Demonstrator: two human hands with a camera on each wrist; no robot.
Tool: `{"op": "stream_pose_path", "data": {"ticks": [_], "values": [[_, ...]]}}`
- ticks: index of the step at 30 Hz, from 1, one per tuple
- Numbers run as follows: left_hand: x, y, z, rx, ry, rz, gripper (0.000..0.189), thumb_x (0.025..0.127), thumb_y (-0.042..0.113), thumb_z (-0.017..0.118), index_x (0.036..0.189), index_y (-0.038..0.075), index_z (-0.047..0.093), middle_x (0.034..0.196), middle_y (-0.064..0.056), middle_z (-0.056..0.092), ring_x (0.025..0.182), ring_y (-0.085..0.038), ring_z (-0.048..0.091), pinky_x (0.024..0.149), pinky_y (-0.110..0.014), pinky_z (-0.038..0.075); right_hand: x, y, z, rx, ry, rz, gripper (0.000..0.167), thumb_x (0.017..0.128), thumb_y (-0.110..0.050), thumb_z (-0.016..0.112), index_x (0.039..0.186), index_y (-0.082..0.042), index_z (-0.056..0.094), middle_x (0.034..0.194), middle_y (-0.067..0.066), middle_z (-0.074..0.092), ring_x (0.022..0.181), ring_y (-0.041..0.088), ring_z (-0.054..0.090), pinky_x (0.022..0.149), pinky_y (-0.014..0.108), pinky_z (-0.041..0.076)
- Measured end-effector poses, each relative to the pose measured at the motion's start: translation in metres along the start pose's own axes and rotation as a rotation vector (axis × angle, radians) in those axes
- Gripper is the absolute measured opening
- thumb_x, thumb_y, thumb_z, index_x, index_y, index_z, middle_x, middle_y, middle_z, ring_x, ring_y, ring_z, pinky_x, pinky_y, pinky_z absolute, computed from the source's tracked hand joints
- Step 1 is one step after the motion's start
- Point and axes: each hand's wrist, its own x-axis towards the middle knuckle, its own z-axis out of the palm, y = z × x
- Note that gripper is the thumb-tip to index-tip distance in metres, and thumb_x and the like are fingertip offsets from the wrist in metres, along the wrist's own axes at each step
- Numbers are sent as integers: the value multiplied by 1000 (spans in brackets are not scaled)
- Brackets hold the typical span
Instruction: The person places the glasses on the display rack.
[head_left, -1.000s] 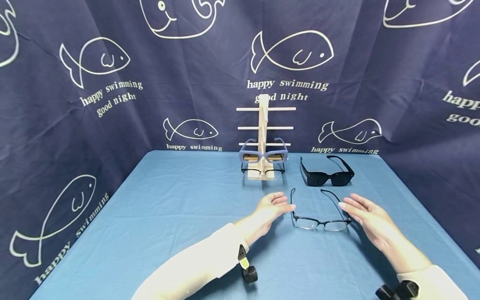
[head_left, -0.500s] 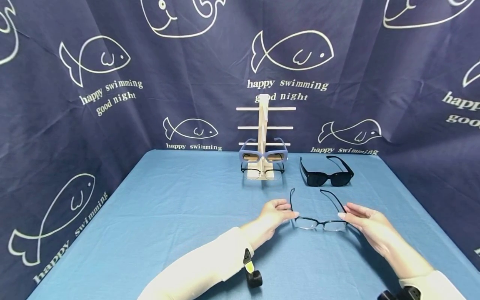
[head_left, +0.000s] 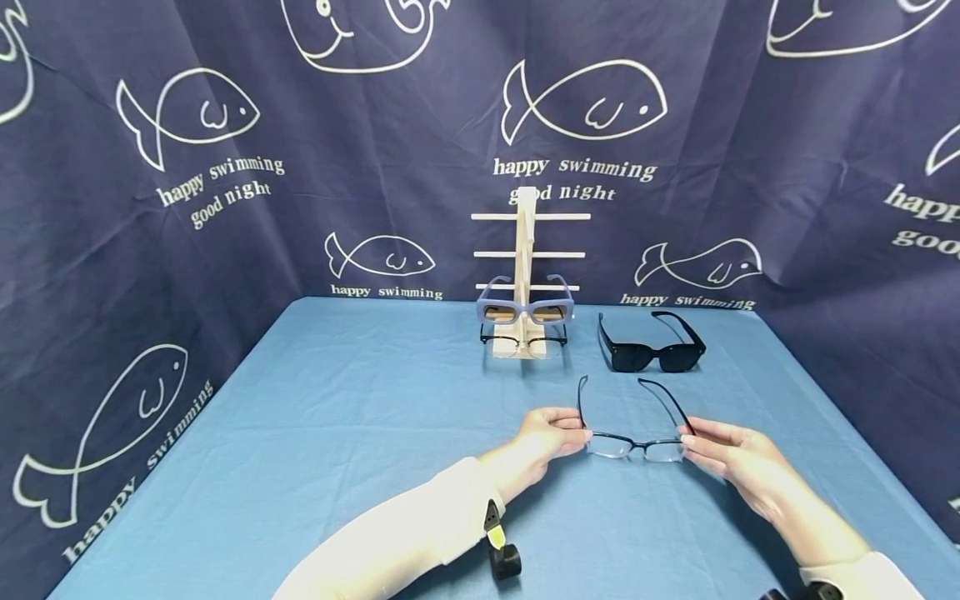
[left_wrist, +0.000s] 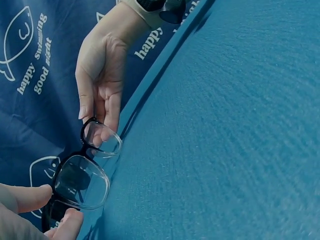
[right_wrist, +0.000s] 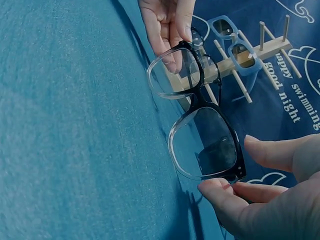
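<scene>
Between my two hands is a pair of eyeglasses (head_left: 637, 447) with black upper rims and clear lower rims, its temples unfolded and pointing away from me. My left hand (head_left: 534, 442) pinches the left corner near the hinge; the left wrist view has its thumb (left_wrist: 36, 196) on one side of the frame (left_wrist: 86, 149) and a finger on the other. At the opposite corner, my right hand (head_left: 750, 471) holds the frame by the right hinge, fingertips (right_wrist: 215, 186) against its lower edge in the right wrist view.
A wooden glasses stand (head_left: 527, 237) at the back carries blue-purple sunglasses (head_left: 527, 312) above dark-topped glasses (head_left: 522, 340). Black sunglasses (head_left: 654, 357) lie unfolded to its right, behind the held pair. A dark fish-print curtain (head_left: 420, 183) rises behind the blue-covered table (head_left: 360, 400).
Both hands have come in to the front corners of the eyeglasses, and thumbs and fingers have gone from beside the temples to gripping the hinges. The glasses have hardly shifted.
</scene>
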Motion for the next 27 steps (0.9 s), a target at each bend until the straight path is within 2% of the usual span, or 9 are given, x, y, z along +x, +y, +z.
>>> {"op": "stream_pose_path", "data": {"ticks": [3, 6, 19, 27], "values": [[0, -1, 0, -25, -5, 0, 44, 81, -9, 69, 124, -12, 57, 111, -23, 68, 94, -26, 70, 86, -35, 60, 0, 1, -1, 54, -6, -2, 28, 90, 5, 62, 112, -12, 61, 98, -6, 74, 93, 4, 68, 85, 21, 58], [1, -2, 0, -43, -11, 7, 44, 82, -10, 68, 123, -13, 56, 106, -21, 68, 93, -26, 70, 87, -36, 60, -1, 1, 0, 83, 10, 9, 28, 90, 5, 63, 97, -22, 66, 96, -5, 74, 91, 5, 69, 84, 22, 59], [3, -4, -7, -56, 6, 22, 40, 81, -11, 68, 120, -14, 58, 100, -19, 69, 92, -27, 71, 85, -36, 60, -2, 2, 8, 77, 57, 44, 28, 90, 3, 63, 93, -24, 68, 92, -3, 75, 87, 7, 70, 82, 21, 59], [1, -2, -10, -69, 3, 31, 38, 82, -10, 67, 119, -15, 59, 99, -18, 70, 91, -25, 71, 86, -37, 60, -2, 1, 11, 72, 70, 31, 28, 90, 2, 64, 92, -26, 69, 91, -4, 75, 86, 8, 71, 81, 20, 59]]}}
